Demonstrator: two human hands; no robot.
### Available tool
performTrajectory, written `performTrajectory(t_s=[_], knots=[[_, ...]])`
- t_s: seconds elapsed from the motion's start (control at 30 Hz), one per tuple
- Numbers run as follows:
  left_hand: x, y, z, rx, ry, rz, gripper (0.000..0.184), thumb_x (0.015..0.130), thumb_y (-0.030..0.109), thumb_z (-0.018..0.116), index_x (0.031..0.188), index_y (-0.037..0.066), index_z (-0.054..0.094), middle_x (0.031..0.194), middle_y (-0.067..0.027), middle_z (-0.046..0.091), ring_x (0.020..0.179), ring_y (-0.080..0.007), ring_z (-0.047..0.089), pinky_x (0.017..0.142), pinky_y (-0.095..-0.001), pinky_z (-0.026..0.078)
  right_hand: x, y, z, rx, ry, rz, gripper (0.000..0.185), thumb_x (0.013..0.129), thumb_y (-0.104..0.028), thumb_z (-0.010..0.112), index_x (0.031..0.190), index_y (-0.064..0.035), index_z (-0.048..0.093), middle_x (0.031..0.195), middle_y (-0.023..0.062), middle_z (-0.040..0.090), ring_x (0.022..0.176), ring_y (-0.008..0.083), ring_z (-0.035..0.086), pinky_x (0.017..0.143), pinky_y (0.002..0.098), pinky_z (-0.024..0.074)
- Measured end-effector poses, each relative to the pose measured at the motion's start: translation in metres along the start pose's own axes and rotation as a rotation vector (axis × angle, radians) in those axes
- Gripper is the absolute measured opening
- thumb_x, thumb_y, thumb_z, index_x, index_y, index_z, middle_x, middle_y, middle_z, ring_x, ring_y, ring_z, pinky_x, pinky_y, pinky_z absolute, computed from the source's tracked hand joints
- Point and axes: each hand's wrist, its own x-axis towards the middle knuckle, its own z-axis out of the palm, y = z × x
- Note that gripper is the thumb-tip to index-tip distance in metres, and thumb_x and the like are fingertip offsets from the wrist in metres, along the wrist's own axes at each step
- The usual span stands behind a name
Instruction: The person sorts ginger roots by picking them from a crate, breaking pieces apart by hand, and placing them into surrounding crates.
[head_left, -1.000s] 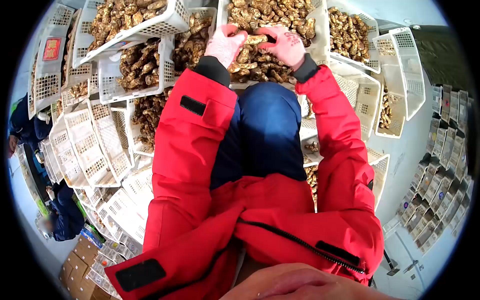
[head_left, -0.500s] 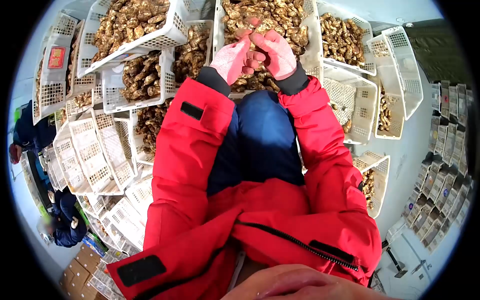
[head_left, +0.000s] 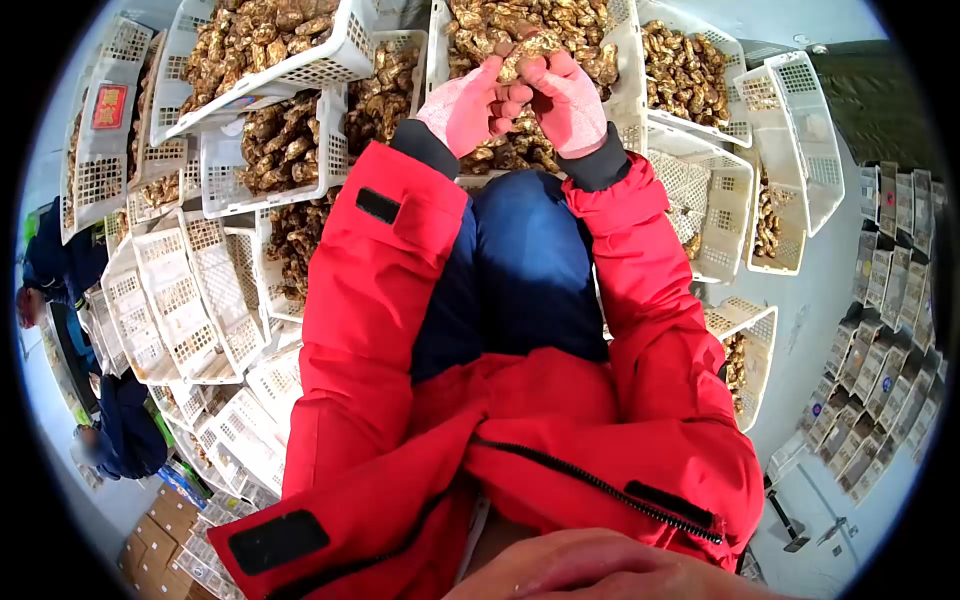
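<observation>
Presently, we observe one knobbly brown piece point(head_left: 527, 50) held over a white crate point(head_left: 627, 70) of similar pieces point(head_left: 520, 152) — the gloved left hand point(head_left: 464, 106) and right hand point(head_left: 566, 108) both have their fingers closed narrowly on it, side by side, just beyond the blue-trousered legs point(head_left: 533, 260).

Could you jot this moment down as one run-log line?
left hand: holding brown knobbly piece | right hand: holding same piece | below hands: white crate of similar pieces
</observation>
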Motion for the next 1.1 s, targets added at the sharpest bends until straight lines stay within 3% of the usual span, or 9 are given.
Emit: performTrajectory(t_s=[0.2, 0.33, 0.47, 0.63, 0.7, 0.8, 0.87, 0.97, 1.1], knots=[[0.004, -0.005, -0.007, 0.051, -0.112, -0.06, 0.051, 0.093, 0.047, 0.032, 0.106, 0.002, 0.051, 0.095, -0.0074, 0.061, 0.071, -0.0103, 0.053, 0.064, -0.0247, 0.044, 0.0, -0.001, 0.0, -0.338, 0.096, -0.109, 0.008, 0.081, 0.003, 0.053, 0.079, -0.0042, 0.05, 0.081, 0.005, 0.056, 0.075, 0.0168, 0.056, 0.07, 0.0288, 0.0464], [-0.003, 0.003, 0.001, 0.106, 0.106, -0.01, 0.047, 0.092, 0.042, 0.036, 0.108, 0.001, 0.051, 0.101, -0.0113, 0.061, 0.082, -0.0176, 0.059, 0.073, -0.0271, 0.047, 0.007, -0.006, -0.024, -0.048, -0.034, -0.155, 0.005, 0.079, 0.001, 0.053, 0.083, -0.0023, 0.051, 0.085, 0.006, 0.058, 0.079, 0.017, 0.056, 0.074, 0.0299, 0.0451], [0.012, 0.001, -0.041, -0.207, 0.179, 0.273, 0.039, 0.092, 0.033, 0.039, 0.111, 0.0, 0.049, 0.103, -0.0143, 0.059, 0.09, -0.0235, 0.058, 0.079, -0.0335, 0.047, -0.03, -0.065, -0.052, -0.419, 0.347, -0.186, 0.034, 0.08, -0.005, 0.054, 0.112, 0.0032, 0.05, 0.098, 0.0132, 0.06, 0.088, 0.0221, 0.058, 0.078, 0.0312, 0.0468], [0.0, 0.008, -0.038, -0.297, 0.375, 0.452, 0.035, 0.09, 0.032, 0.045, 0.11, 0.003, 0.051, 0.107, -0.0114, 0.058, 0.094, -0.0223, 0.055, 0.085, -0.035, 0.043, -0.163, -0.121, -0.178, -0.47, 0.889, -0.166, 0.022, 0.077, 0.002, 0.059, 0.098, 0.0003, 0.055, 0.083, 0.0087, 0.059, 0.071, 0.0173, 0.059, 0.063, 0.026, 0.0494], [0.0, 0.006, -0.051, -0.34, 0.307, 0.513, 0.036, 0.088, 0.033, 0.051, 0.111, 0.005, 0.051, 0.109, -0.0096, 0.057, 0.096, -0.0217, 0.054, 0.087, -0.0338, 0.041, -0.219, -0.131, -0.249, -1.055, 1.014, 0.25, 0.031, 0.074, -0.02, 0.066, 0.097, -0.0005, 0.059, 0.068, 0.0007, 0.056, 0.067, 0.0092, 0.055, 0.06, 0.0214, 0.0433], [-0.003, 0.01, -0.044, -0.355, 0.357, 0.484, 0.038, 0.086, 0.033, 0.053, 0.111, 0.005, 0.05, 0.108, -0.0101, 0.057, 0.096, -0.0221, 0.054, 0.086, -0.0338, 0.041, -0.229, -0.129, -0.274, -1.737, 1.121, 0.099, 0.042, 0.075, -0.023, 0.064, 0.106, 0.0032, 0.054, 0.081, 0.008, 0.061, 0.071, 0.0165, 0.057, 0.062, 0.0266, 0.0459], [-0.002, 0.009, -0.042, -0.324, 0.349, 0.503, 0.04, 0.088, 0.033, 0.051, 0.114, 0.004, 0.048, 0.11, -0.0107, 0.057, 0.097, -0.0231, 0.053, 0.088, -0.0357, 0.04, -0.178, -0.126, -0.236, -1.657, 0.978, -0.104, 0.064, 0.075, -0.027, 0.064, 0.124, 0.0055, 0.039, 0.11, 0.0195, 0.057, 0.103, 0.0264, 0.054, 0.084, 0.0343, 0.0434], [-0.001, 0.008, -0.041, -0.298, 0.376, 0.494, 0.041, 0.089, 0.033, 0.047, 0.118, 0.004, 0.045, 0.114, -0.0113, 0.054, 0.104, -0.0254, 0.05, 0.093, -0.0377, 0.036, -0.071, -0.087, -0.105, -0.956, 0.495, 0.091, 0.049, 0.082, -0.012, 0.056, 0.126, 0.0001, 0.041, 0.106, 0.0125, 0.059, 0.085, 0.0132, 0.057, 0.07, 0.0173, 0.0435], [-0.007, 0.015, -0.033, -0.355, 0.457, 0.449, 0.035, 0.092, 0.029, 0.039, 0.115, 0.004, 0.049, 0.115, -0.0117, 0.054, 0.106, -0.026, 0.05, 0.093, -0.0368, 0.036, 0.05, 0.036, -0.102, -0.972, -0.001, 0.423, 0.047, 0.078, -0.027, 0.06, 0.117, -0.0017, 0.053, 0.104, 0.0101, 0.062, 0.089, 0.0162, 0.058, 0.078, 0.0268, 0.0459]])
